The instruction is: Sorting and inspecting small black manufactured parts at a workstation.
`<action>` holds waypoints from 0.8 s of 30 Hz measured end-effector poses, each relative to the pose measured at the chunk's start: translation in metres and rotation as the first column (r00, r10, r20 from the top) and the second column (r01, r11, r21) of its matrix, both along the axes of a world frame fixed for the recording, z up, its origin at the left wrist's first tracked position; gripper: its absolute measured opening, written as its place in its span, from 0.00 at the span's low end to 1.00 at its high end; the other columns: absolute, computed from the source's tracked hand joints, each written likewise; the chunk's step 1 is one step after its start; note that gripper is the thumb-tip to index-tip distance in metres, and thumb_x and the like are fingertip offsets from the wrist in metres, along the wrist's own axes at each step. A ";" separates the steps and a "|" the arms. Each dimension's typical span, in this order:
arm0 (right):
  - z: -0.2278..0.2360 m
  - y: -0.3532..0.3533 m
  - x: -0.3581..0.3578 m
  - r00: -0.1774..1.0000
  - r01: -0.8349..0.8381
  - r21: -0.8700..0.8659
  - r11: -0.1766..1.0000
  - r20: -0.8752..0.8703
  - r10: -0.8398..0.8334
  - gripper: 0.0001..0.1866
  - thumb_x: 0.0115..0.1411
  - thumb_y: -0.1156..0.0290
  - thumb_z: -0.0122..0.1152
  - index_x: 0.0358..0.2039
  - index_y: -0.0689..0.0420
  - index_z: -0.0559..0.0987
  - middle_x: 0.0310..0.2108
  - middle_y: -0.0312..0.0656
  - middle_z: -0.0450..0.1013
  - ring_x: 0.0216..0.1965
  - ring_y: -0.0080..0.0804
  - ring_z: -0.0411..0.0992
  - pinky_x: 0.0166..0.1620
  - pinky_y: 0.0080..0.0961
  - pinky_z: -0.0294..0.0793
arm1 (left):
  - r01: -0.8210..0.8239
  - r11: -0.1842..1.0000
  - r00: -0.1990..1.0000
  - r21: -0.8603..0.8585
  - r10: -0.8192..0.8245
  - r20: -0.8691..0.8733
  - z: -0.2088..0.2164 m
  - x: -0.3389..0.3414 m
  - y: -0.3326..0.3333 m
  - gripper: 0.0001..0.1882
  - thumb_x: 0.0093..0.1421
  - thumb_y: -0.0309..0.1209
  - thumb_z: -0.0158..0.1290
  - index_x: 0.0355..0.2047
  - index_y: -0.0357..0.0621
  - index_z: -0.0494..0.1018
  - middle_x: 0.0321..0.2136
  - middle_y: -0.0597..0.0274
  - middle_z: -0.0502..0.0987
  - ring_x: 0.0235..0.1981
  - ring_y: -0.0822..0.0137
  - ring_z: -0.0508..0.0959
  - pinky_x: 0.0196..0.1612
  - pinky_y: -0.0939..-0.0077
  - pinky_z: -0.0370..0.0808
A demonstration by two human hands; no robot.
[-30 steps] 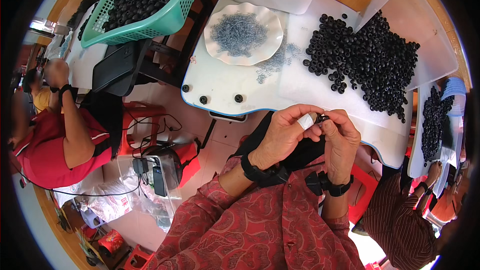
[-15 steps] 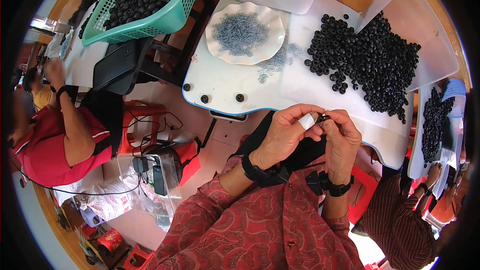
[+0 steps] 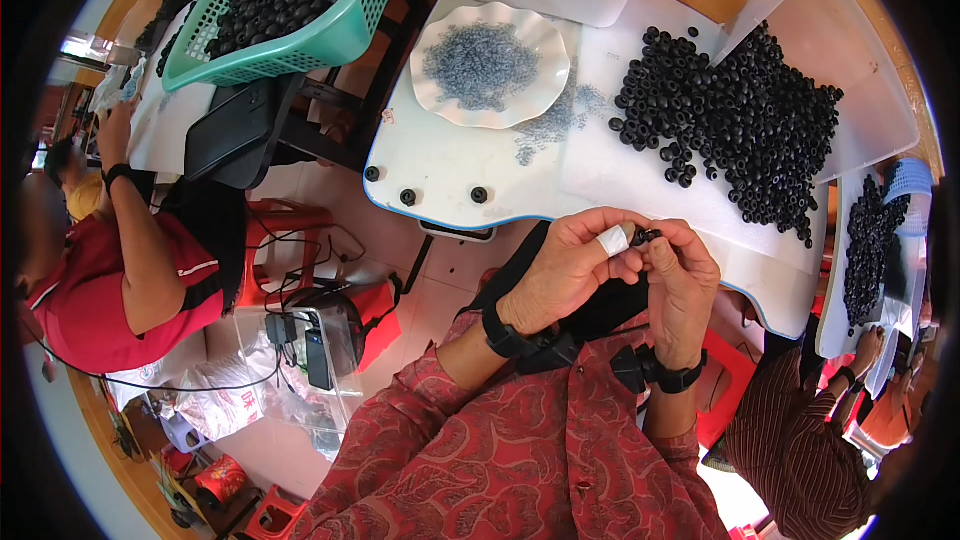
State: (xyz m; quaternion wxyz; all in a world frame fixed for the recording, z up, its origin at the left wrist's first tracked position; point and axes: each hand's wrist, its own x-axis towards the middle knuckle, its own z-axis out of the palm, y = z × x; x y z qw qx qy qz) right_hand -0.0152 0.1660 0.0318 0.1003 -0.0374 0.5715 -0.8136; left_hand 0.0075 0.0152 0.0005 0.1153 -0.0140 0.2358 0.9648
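hands (image 3: 570, 265) together, pinching black piece (image 3: 647, 237)

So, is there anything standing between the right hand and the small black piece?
Nothing visible: the right hand and the left hand meet at the small black piece, which they partly cover.

Your small, glossy black piece (image 3: 647, 237) sits pinched between your left hand (image 3: 562, 273) and right hand (image 3: 683, 275), its shape partly hidden
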 end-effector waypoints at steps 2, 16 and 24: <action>0.000 -0.001 0.000 1.000 -0.003 -0.003 1.000 -0.007 0.003 0.08 0.64 0.76 0.61 0.43 0.64 0.80 0.36 0.35 0.74 0.34 0.19 0.70 0.39 0.17 0.69 | 0.000 1.000 1.000 -0.004 0.000 -0.014 -0.001 0.000 0.000 0.14 0.71 0.28 0.48 0.52 0.33 0.74 0.41 0.58 0.79 0.36 0.73 0.80 0.39 0.79 0.81; 0.003 -0.002 0.001 0.999 0.008 0.001 1.000 -0.054 -0.008 0.07 0.64 0.78 0.61 0.42 0.65 0.80 0.37 0.36 0.73 0.35 0.21 0.72 0.38 0.19 0.72 | -0.010 0.997 0.999 -0.073 0.013 0.038 0.010 0.002 0.000 0.13 0.70 0.28 0.49 0.51 0.33 0.73 0.38 0.59 0.78 0.33 0.72 0.80 0.38 0.78 0.81; 0.001 0.000 0.001 0.996 0.027 0.078 0.997 -0.092 -0.020 0.07 0.63 0.81 0.61 0.42 0.65 0.80 0.37 0.36 0.73 0.37 0.21 0.72 0.41 0.18 0.73 | -0.035 0.993 0.999 -0.117 0.039 0.037 0.010 0.003 0.001 0.14 0.70 0.28 0.50 0.51 0.32 0.74 0.39 0.58 0.79 0.34 0.73 0.80 0.38 0.78 0.82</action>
